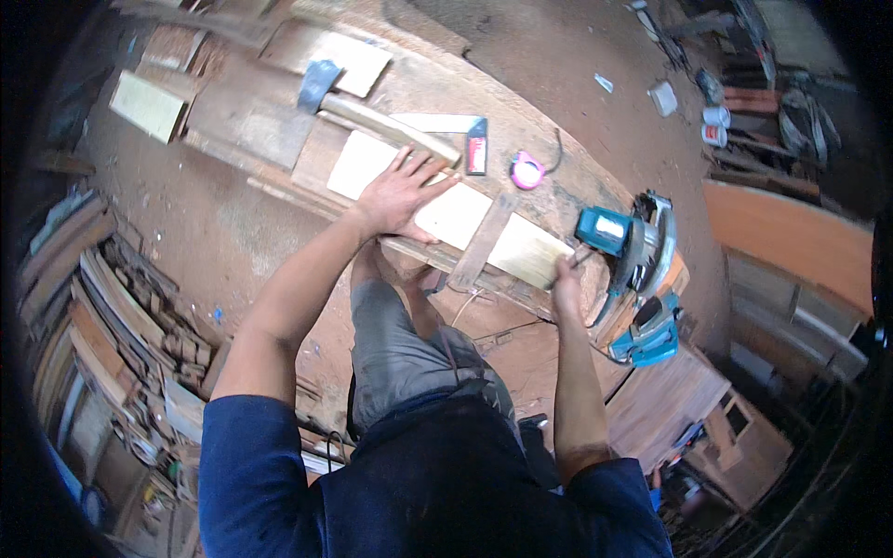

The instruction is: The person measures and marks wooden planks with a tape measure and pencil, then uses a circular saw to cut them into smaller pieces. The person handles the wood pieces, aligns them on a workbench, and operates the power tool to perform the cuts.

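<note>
Lying directly under the spread left hand (398, 197) is a pale board (456, 216).

A navy top (419, 479) fills the frame's bottom centre (nearly black across the middle), its left sleeve (246, 460) and right sleeve (614, 507) short; above it show creased grey shorts (395, 363). Both hands (395, 200) are bare.

Soft light leaves the pale board (532, 249) brightest, the right hand (565, 285) blurred, and bent edges sinking into black corners.
</note>
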Demonstrator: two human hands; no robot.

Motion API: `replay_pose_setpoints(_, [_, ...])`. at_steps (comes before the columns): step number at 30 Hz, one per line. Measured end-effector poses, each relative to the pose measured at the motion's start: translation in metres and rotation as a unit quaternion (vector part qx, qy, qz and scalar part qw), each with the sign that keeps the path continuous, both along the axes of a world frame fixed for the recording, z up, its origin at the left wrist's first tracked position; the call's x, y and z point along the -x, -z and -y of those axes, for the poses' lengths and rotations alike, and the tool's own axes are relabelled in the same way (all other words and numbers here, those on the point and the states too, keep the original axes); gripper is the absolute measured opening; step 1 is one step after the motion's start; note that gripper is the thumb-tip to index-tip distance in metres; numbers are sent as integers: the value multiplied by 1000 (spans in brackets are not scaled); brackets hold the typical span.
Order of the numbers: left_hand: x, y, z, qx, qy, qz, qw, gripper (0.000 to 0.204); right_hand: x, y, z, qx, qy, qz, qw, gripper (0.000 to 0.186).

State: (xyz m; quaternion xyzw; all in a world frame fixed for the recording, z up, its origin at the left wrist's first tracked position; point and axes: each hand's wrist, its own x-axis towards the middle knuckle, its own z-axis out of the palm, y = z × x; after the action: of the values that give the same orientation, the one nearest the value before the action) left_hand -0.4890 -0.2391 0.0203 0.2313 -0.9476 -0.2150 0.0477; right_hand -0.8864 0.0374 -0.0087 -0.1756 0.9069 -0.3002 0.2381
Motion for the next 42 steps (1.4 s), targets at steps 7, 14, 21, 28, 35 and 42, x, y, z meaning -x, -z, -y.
replay_pose_setpoints(7, [12,-18,-3,3,4,69,998,119,-54,-83,25,45,-142,-124,981,48])
replay_pose_setpoints(14, [19,-23,-1,0,10,77,997,117,-57,-74,153,-110,-443,-74,887,41])
replay_pose_setpoints(21, [21,-18,0,22,23,44,999,111,-31,-116,117,71,-236,-408,879,52])
replay_pose_setpoints(28, [24,-16,0,34,28,63,997,112,37,-106,63,57,-142,-223,963,62])
replay_pose_setpoints(35, [26,-20,-5,30,30,109,993,109,52,-117,35,120,-148,-176,966,48])
replay_pose_setpoints(42, [26,-21,-5,33,28,123,991,108,-2,-213,-37,213,47,4,976,34])
